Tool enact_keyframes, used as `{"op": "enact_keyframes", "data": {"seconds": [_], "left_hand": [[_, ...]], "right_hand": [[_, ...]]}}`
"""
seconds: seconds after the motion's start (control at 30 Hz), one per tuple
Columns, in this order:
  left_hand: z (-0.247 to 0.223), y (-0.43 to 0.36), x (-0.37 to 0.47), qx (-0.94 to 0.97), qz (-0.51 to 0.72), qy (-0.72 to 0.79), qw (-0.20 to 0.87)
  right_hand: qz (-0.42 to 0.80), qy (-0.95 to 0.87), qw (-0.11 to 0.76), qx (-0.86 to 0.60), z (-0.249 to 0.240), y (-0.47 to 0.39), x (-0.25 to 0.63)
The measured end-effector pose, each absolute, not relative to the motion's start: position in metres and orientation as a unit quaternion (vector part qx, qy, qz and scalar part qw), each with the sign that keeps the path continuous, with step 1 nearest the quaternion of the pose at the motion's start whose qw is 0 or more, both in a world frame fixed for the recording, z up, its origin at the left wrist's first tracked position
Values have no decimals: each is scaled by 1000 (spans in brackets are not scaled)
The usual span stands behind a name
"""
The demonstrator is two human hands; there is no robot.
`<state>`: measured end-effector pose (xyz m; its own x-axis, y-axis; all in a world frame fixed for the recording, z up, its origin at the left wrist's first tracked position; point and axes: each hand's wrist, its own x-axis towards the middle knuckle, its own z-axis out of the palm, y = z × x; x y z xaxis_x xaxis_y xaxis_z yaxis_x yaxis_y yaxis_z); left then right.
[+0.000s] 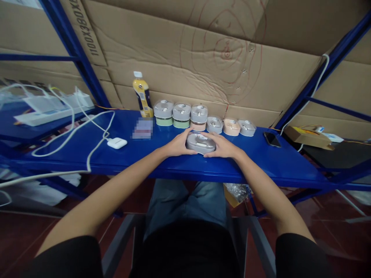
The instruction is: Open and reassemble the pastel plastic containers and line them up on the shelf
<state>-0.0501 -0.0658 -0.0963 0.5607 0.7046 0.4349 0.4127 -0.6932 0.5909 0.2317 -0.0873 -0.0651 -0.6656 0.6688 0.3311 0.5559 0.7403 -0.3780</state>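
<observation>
Both of my hands are wrapped around a grey, oval lunch box (200,143) near the front edge of the blue table (171,164). My left hand (180,144) grips its left end, and my right hand (223,145) curves round its right end. A clip or handle shows on top of the lid. Just behind stands a row of similar boxes: two with grey lids over green bases, such as the green-based lunch box (181,116), and a pink-based lunch box (198,118). Lower ones follow to the right: a grey box (215,125), a peach box (232,126) and another grey box (247,128).
A yellow drink bottle (142,94) stands at the back left, with a blurred-out card (143,128) before it. Further left lie a white earphone case (117,143), cables and a power strip (55,111). A phone (272,139) lies right. Cardboard (162,50) walls the back.
</observation>
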Motion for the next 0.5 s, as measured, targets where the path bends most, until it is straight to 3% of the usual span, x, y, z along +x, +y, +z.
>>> {"op": "enact_keyframes", "data": {"seconds": [0.1,0.2,0.33,0.4,0.5], "left_hand": [[-99,-64,-52,842,368,316,239],[-101,-62,-53,818,409,329,236],[-101,-60,-52,812,401,365,215],[-100,-60,-50,818,387,372,206],[-99,-60,-49,822,378,380,194]], "right_hand": [[98,-893,246,-365,-62,-90,241],[53,-863,317,-390,-50,-86,265],[-70,-689,434,-576,-27,-64,318],[-102,-558,444,-694,-19,-47,341],[-84,-464,390,-791,-16,-23,362]]}}
